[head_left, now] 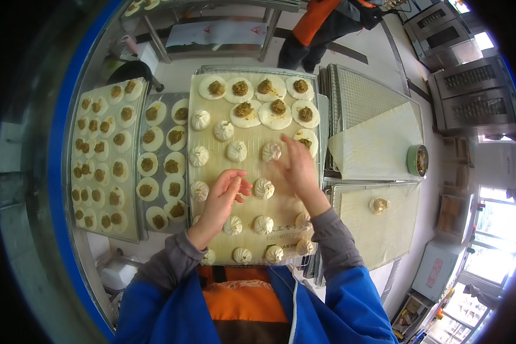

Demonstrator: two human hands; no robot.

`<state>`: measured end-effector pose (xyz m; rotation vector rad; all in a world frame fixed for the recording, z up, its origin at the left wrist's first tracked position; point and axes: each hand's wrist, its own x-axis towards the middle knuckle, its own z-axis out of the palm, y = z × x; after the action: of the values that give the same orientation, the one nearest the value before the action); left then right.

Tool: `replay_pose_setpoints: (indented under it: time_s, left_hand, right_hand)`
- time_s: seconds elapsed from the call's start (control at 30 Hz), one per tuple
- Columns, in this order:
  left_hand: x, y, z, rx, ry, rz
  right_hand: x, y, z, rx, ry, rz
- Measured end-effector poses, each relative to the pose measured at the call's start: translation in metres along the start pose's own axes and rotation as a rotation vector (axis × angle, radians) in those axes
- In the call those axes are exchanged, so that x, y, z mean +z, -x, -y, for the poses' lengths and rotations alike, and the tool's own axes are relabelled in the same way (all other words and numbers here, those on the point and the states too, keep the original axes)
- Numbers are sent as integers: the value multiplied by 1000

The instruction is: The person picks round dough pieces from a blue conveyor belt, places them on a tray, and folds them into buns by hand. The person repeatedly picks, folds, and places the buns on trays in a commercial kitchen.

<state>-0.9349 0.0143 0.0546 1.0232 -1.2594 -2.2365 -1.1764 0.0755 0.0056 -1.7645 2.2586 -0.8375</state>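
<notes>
While both hands hang over the middle of the lined tray, the pleated bun sits upright on its paper, just left of the right hand's fingertips. Right fingers parted, somewhat blurred, around the bun's right side; contact: cannot tell. Left hand loosely curled, nothing visible in it, nearer the tray's left edge.

Bare paper between the hands and in gaps between buns. Bun well in from all four tray edges. Seven flat filled rounds fill the far edge; another filled round lies at the right edge, partly behind the right hand. Other pleated buns stand to the left edge and down to the near edge; forearms cover some near both near corners.

Left of tray: two trays of filled rounds. Right: wire racks with a paper sheet, green bowl of filling. Person beyond the far edge.
</notes>
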Motion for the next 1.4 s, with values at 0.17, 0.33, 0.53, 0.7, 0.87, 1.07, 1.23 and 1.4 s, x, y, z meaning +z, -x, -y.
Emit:
replay_pose_setpoints:
  time_s: [0.17, 0.33, 0.53, 0.7, 0.87, 1.07, 1.23, 1.4]
  left_hand:
    - [46, -64, -8, 386, -559, 81]
    - [90, -144, 2, 520, -1209, 121]
    - [115, -183, 42, 457, -1475, -139]
    - [101, -180, 46, 688, -1240, -47]
    - [91, -145, 16, 348, -570, 340]
    - [68, -30, 7, -302, 519, 386]
    - [52, 38, 20, -159, 404, 88]
    - [23, 72, 9, 32, -54, 14]
  right_hand:
    - [-30, -10, -74, 276, 31, -101]
    - [-15, -22, -113, 345, 184, 36]
    - [-27, -16, -105, 14, 143, -98]
    - [-28, 16, -83, 409, -377, -144]
    - [-59, 34, -51, 732, -1133, -224]
    - [-62, 79, 44, 728, -1154, -191]
    - [-56, 98, 98, 657, -802, -55]
    - [-40, 116, 134, 520, -580, -77]
